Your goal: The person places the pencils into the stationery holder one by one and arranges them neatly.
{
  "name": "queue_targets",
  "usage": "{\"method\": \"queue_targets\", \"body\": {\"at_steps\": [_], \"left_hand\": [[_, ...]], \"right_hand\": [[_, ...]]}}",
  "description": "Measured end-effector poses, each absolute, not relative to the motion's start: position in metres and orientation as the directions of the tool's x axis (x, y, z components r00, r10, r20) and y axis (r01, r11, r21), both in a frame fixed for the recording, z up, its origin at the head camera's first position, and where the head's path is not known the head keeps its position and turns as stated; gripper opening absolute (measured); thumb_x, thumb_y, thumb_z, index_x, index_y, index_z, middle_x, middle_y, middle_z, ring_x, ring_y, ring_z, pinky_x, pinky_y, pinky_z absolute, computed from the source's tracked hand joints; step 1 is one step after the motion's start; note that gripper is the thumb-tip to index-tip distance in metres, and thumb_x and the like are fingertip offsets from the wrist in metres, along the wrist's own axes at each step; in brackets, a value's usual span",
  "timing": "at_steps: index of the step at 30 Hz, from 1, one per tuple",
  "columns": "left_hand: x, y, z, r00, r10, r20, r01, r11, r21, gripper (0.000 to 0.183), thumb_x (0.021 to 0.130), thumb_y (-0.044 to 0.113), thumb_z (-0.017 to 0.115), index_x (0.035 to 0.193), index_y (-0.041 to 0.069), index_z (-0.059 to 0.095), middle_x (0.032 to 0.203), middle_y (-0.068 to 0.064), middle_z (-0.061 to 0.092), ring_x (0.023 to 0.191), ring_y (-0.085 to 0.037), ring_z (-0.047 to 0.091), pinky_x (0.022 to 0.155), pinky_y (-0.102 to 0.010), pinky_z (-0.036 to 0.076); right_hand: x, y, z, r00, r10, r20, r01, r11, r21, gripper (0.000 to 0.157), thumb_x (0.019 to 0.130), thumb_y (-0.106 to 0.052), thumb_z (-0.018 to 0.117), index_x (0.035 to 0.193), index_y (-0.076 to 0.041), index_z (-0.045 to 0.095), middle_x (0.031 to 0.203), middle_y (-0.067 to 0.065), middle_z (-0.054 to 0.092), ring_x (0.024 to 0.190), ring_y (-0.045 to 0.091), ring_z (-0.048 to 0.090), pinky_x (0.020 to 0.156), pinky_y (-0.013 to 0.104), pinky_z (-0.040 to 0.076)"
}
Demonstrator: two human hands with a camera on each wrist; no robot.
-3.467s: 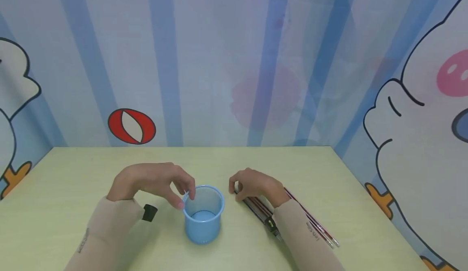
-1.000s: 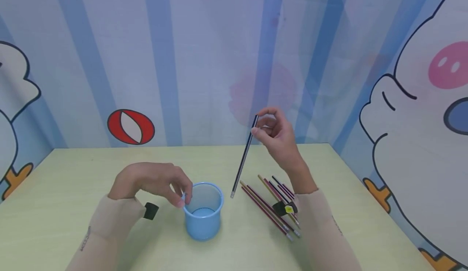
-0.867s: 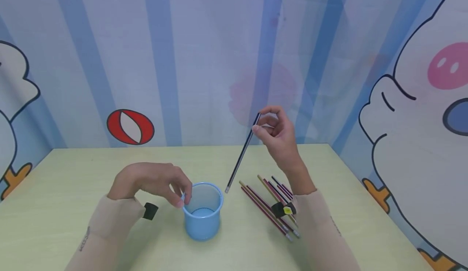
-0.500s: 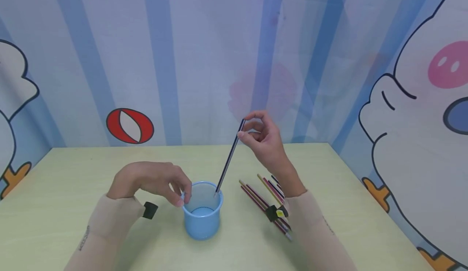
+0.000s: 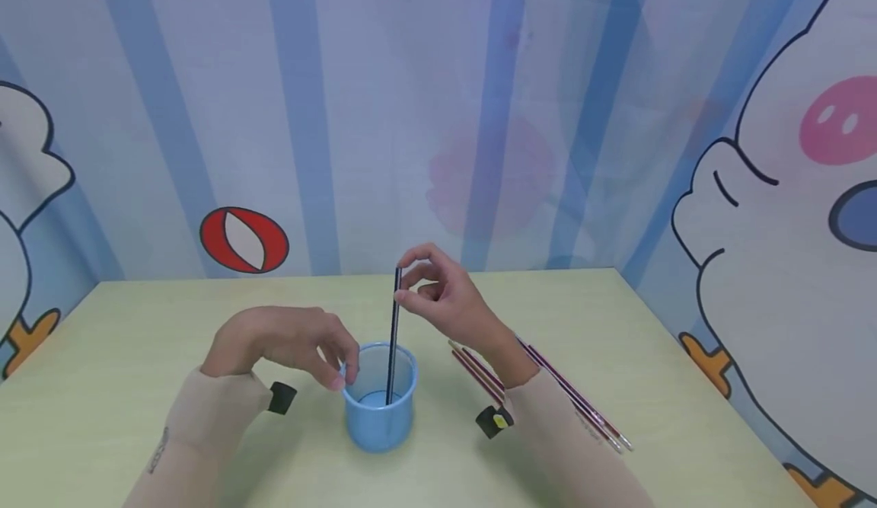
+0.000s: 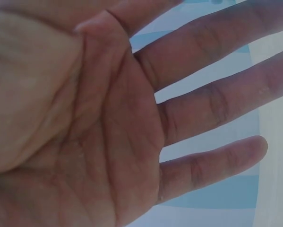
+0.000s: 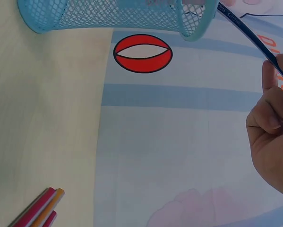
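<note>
A light-blue mesh pen holder (image 5: 379, 428) stands upright on the table. My left hand (image 5: 288, 338) holds its left rim, with the thumb outside and fingertips at the inner side. In the left wrist view, only the palm and spread fingers (image 6: 202, 113) show; the grip on the rim is hidden. Above the opening, my right hand (image 5: 445, 298) pinches a dark pencil (image 5: 393, 348) near its upper end between thumb and fingers. The pencil stands almost vertical, its lower part inside the holder. The right wrist view shows the mesh wall of the pen holder (image 7: 108, 16).
Several striped pencils lie on the table (image 5: 329, 477) under and beside the right forearm: one bunch of pencils (image 5: 473, 369) left of it, other pencils (image 5: 582, 405) right. Black wrist mounts (image 5: 495, 421) hang at both cuffs. A patterned curtain (image 5: 384, 112) rises behind the table.
My right hand took a dark pencil from the bunch, raised it, carried it left and lowered its end into the pen holder. My left hand has stayed on the rim.
</note>
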State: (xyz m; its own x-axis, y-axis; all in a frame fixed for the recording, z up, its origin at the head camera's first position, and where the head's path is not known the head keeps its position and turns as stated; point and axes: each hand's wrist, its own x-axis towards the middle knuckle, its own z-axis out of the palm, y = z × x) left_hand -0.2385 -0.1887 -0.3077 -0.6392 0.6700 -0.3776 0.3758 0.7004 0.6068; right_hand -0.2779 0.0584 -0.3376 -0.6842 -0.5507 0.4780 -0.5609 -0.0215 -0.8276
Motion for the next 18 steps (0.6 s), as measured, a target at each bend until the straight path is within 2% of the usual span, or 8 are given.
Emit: {"method": "queue_targets", "body": {"at_steps": [10,18], "left_hand": [[-0.24,-0.189,-0.309,-0.63,0.681,-0.373,0.407,0.699,0.588,0.006,0.09,0.017,0.075,0.095,0.02,0.075,0.098,0.01,0.069,0.103,-0.016,0.065,0.093,-0.047,0.049],[-0.241,-0.189,-0.31,-0.615,0.697,-0.368,0.417,0.684,0.598,0.006,0.091,0.017,0.075,0.096,0.018,0.075,0.099,0.01,0.069,0.104,-0.015,0.065,0.094,-0.046,0.049]], "right_hand": [[-0.275,0.044,-0.351,-0.653,-0.645,0.397,-0.583,0.095,-0.807,0.031,0.092,-0.003,0.069,0.118,-0.011,0.055,0.094,0.007,0.068,0.049,0.014,0.04,0.051,0.024,0.038],[-0.278,0.042,-0.355,-0.657,-0.668,0.35,-0.575,0.143,-0.805,0.033,0.094,-0.004,0.068,0.123,-0.011,0.055,0.095,0.007,0.069,0.049,0.012,0.044,0.053,0.024,0.041]]}}
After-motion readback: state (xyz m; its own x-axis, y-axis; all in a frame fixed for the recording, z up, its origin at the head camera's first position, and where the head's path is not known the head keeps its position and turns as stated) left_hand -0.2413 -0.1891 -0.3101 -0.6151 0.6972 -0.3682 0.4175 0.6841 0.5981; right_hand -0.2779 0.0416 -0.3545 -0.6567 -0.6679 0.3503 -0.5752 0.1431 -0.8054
